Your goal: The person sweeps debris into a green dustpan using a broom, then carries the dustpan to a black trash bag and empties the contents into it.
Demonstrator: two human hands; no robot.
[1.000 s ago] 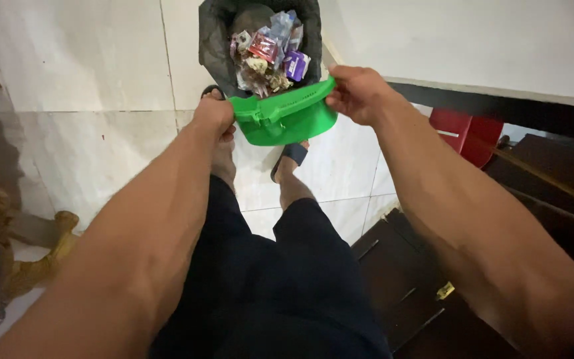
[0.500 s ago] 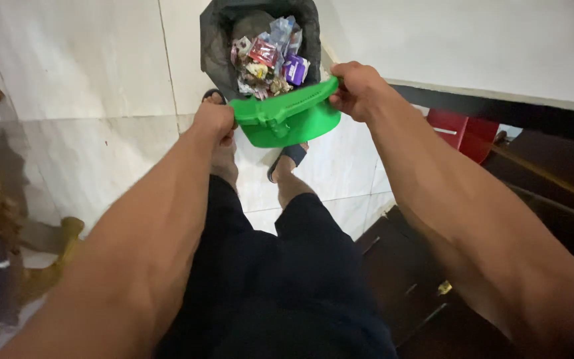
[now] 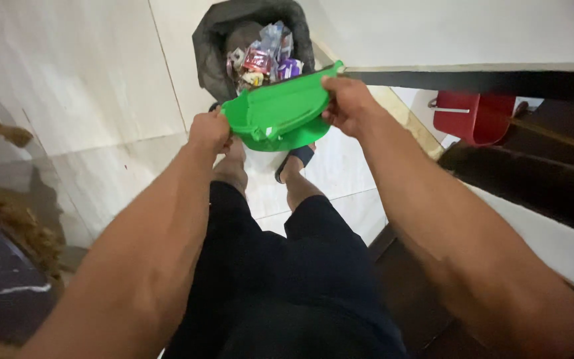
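Green plastic tray clenched at both ends, left grip and right grip.

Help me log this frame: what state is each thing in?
Green bin: held up, tilted, gripped at both ends.
Left hand: shut on the bin's left end.
Right hand: shut on the bin's right end.
Black bag: open, full of wrappers.
Red container: on the floor, untouched.

hands: 2 | green basket: 1 | bin: 1 | red container: 1
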